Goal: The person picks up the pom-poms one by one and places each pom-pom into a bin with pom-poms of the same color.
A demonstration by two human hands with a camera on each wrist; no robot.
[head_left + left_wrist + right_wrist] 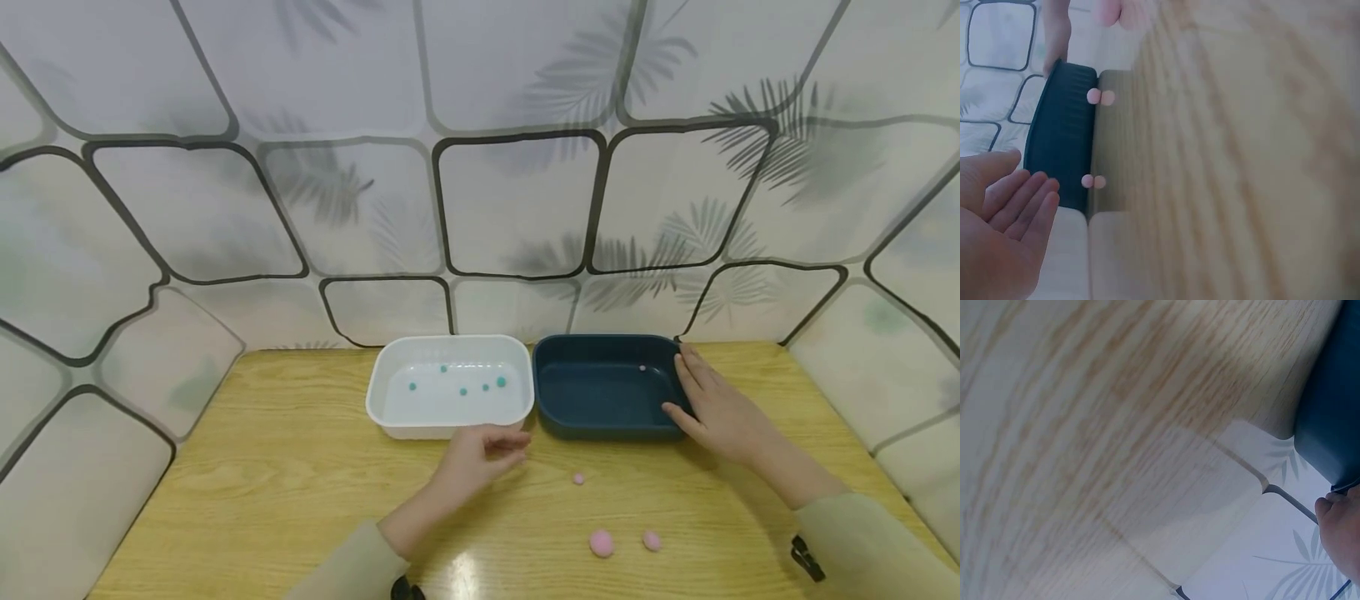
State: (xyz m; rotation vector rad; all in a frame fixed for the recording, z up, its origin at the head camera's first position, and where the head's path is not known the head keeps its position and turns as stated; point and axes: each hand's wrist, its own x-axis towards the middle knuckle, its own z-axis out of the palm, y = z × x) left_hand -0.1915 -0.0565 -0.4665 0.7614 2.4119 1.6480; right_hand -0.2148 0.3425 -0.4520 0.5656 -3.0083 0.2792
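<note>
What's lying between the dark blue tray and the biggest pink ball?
One small pink ball lies there, slightly left of the biggest one, in the head view.

A hand could pass along the table (288, 433) left of the white tray (427, 432); rightward, the blue tray (607, 432), the right hand (722, 414) at its rim and three pink balls (602, 543) stand in the way.

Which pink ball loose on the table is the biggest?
The large pink ball, left of the medium pink ball in the head view; it is plainly wider than that one and the small pink ball lying nearer the dark blue tray.
</note>
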